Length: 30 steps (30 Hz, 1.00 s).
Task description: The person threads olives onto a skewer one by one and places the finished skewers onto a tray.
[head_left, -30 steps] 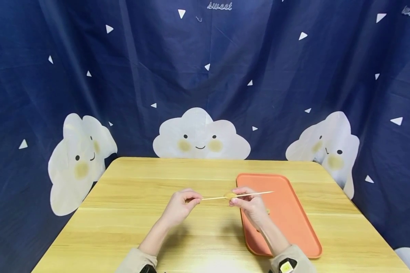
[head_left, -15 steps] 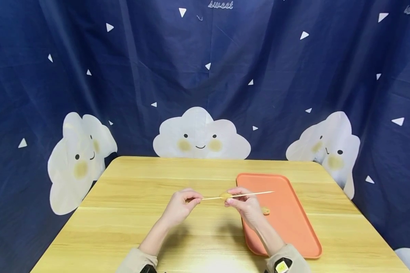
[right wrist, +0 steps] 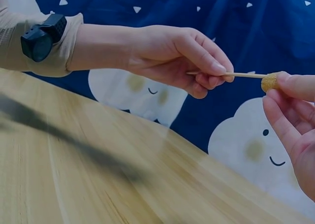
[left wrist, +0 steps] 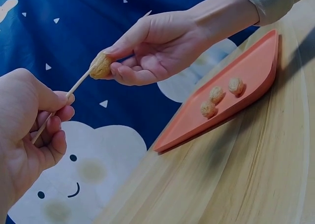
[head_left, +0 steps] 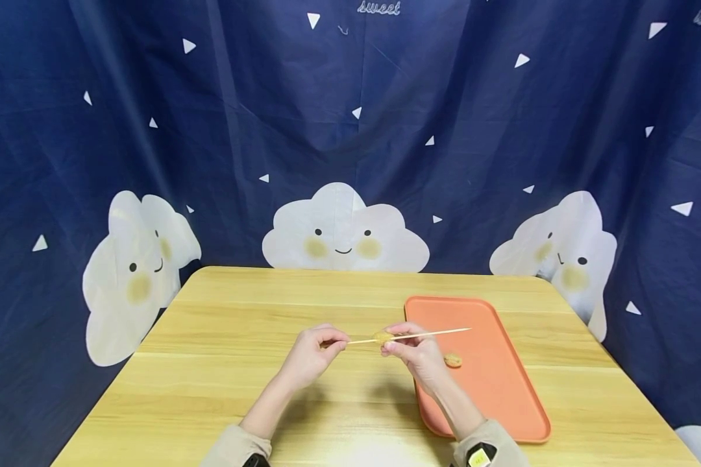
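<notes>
A thin wooden skewer runs through a small golden-brown puff ball with a wrinkled crust. My left hand pinches the skewer near one end, its tail passing under the curled fingers in the left wrist view. Between thumb and fingertips, my right hand grips the ball partway along the stick. The skewer's pointed end sticks out past that hand, above the tray. Bare skewer shows between the left fingertips and the ball.
An orange tray lies on the right of the wooden table, below my right hand. Three similar balls sit on it in the left wrist view. A dark blue curtain with clouds hangs behind the table.
My right hand has slid the ball left along the skewer, shortening the bare stretch beside my left hand. The left hand stays nearly still. A ball on the tray has come into sight.
</notes>
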Motion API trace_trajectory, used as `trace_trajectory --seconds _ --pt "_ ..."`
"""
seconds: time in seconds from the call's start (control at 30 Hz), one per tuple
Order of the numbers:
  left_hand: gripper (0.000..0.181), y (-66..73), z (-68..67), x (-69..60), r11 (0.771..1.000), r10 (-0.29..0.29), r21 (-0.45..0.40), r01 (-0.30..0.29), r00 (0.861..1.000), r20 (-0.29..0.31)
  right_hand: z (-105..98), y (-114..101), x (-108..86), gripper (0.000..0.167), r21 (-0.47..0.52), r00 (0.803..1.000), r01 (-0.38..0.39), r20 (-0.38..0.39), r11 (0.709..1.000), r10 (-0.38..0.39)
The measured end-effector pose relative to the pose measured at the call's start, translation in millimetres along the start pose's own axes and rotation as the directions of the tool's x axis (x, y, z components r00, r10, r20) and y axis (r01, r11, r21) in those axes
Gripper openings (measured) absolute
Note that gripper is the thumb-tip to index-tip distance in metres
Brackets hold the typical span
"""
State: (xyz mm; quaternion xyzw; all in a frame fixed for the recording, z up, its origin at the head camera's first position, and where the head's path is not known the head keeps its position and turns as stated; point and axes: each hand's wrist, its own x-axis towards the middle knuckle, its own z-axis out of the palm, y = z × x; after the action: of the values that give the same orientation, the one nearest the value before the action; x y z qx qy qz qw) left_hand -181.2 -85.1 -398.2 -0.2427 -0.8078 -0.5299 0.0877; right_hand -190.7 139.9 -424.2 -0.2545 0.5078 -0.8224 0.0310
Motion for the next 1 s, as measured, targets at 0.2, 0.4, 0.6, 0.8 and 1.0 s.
trace_trajectory --seconds 0.2,0.4,0.6,0.8,1.0 --pt "0.008 10.5 -1.4 -1.2 1.0 -0.02 0.006 0.02 1.0 -0.002 2 1 0.4 0.029 0.026 1.0 0.002 0.015 1.0 -0.002" --pt "0.008 -0.1 1.3 -1.4 1.0 -0.012 0.003 0.012 1.0 0.0 4 2 -1.0 0.029 0.033 0.999 0.0 0.042 0.999 -0.001" --pt "0.007 -0.4 4.6 -1.8 1.0 -0.017 0.002 0.017 1.0 0.009 3 3 -2.5 0.03 0.037 0.999 -0.013 0.045 0.999 0.011" --pt "0.005 -2.1 8.7 -0.7 0.999 -0.017 0.046 0.017 1.0 -0.009 3 3 -3.8 0.029 0.008 0.999 -0.041 0.023 0.999 0.041" --pt "0.005 -3.0 6.8 0.9 0.997 -0.02 0.071 0.023 0.999 -0.046 -2 -1 -6.8 0.028 -0.022 0.997 -0.079 0.006 0.997 0.079"
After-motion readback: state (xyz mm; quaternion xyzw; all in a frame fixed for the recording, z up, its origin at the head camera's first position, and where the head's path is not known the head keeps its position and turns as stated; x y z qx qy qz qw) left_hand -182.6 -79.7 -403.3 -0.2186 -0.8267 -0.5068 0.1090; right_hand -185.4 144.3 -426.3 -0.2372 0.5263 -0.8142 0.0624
